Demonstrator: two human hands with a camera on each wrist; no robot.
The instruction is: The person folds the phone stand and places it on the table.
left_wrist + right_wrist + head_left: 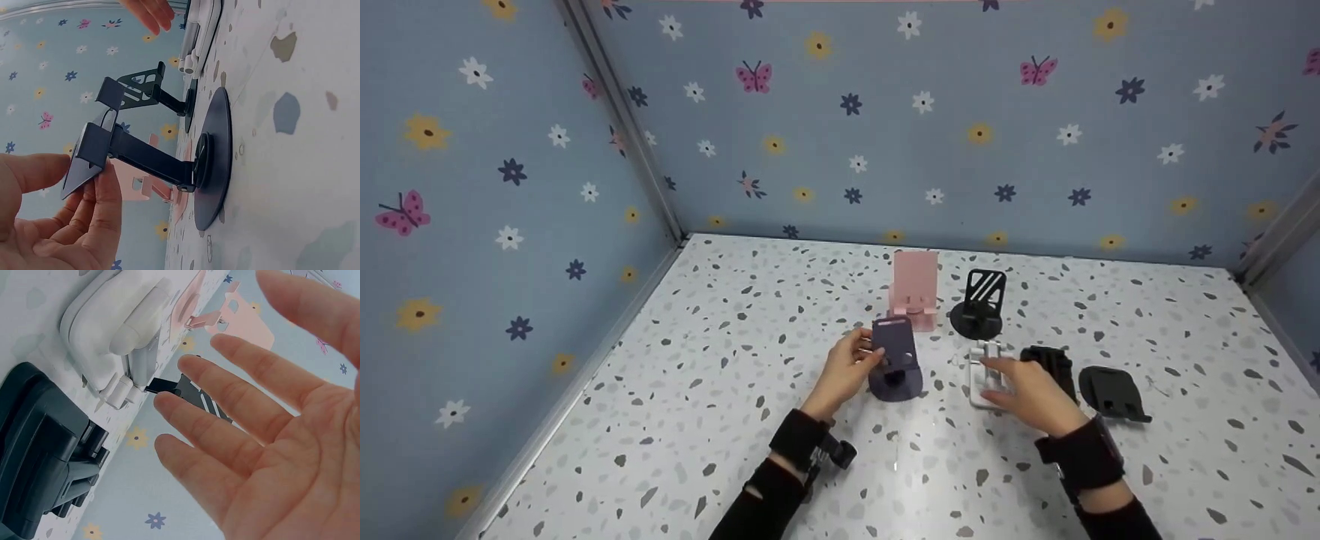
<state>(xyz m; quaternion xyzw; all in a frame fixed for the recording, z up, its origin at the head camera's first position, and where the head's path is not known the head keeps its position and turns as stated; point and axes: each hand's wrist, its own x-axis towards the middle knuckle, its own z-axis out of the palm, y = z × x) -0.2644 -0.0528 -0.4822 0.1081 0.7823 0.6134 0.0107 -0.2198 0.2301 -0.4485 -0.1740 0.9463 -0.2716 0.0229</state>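
My left hand point(844, 371) pinches the back plate of a dark purple phone stand point(895, 349) between thumb and fingers. In the left wrist view the stand's round base point(216, 163) sits on the table, its arm raised and its plate tilted. Over a folded white phone stand point(979, 382) hovers my right hand point(1035, 394), fingers spread and holding nothing in the right wrist view. That white stand point(107, 332) lies flat just beyond the fingertips. Beside it is a folded black phone stand point(1050, 365), partly hidden behind the right hand in the head view.
Behind the purple stand stands an upright pink phone stand point(916, 281). A black phone stand with a slotted plate point(985, 292) is to its right. Farther right lies a dark folded stand point(1114, 391). Flower-patterned walls point(885, 135) border the speckled table point(720, 330).
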